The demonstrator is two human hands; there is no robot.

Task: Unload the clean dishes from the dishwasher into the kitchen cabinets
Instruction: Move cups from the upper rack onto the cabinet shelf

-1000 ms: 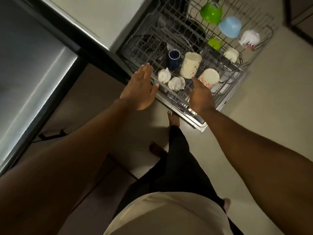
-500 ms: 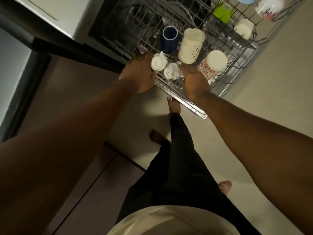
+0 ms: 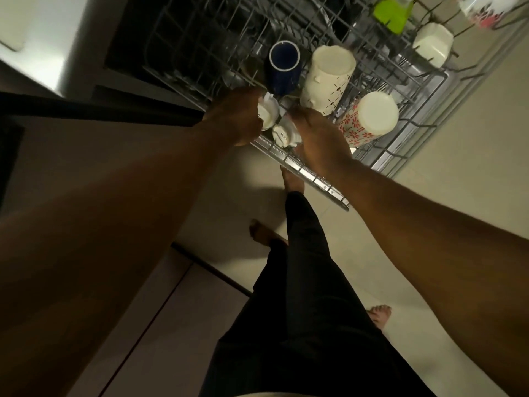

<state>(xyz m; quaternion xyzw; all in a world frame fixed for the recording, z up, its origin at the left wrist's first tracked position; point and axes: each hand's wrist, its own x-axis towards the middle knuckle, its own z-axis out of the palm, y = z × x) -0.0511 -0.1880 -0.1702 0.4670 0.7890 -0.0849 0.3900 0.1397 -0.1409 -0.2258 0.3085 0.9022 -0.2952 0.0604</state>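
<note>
so i'm at the pick-up step, right at the near edge of the pulled-out upper rack point(image 3: 300, 170). both hands are down on the two small white cups sitting side by side at the near left of the rack. left hand point(image 3: 237, 118) has its fingers curled around the left small cup point(image 3: 269, 116), looks like a proper grip. right hand point(image 3: 317, 138) sits over the right small cup point(image 3: 283, 136), fingers curled down on its far side, so i'd call that gripping too, though the fingertips are hidden behind the cup and i can't swear it's closed tight.

neither cup looks clear of the rack yet as far as i can tell, they both sit among the wires.

rest of the rack is loaded: a navy mug point(image 3: 284, 60) just beyond the hands, a tall cream mug point(image 3: 329, 78) to its right, a red-flowered mug point(image 3: 369, 118) lying tilted on the near right, then a cream cup point(image 3: 432, 44), a green cup point(image 3: 393, 12) and a flowered bowl point(image 3: 483, 7) further off. so the task is early, most of it not unloaded.

next move, my guess: lift both cups straight up so the rims clear the tines, keep the right hand from knocking the tall cream mug that's right beside it, then turn toward the cabinets. they're upside down so there could be water pooled on the bases, worth a tip before shelving. lighting is dim, so i'd go slow.
</note>
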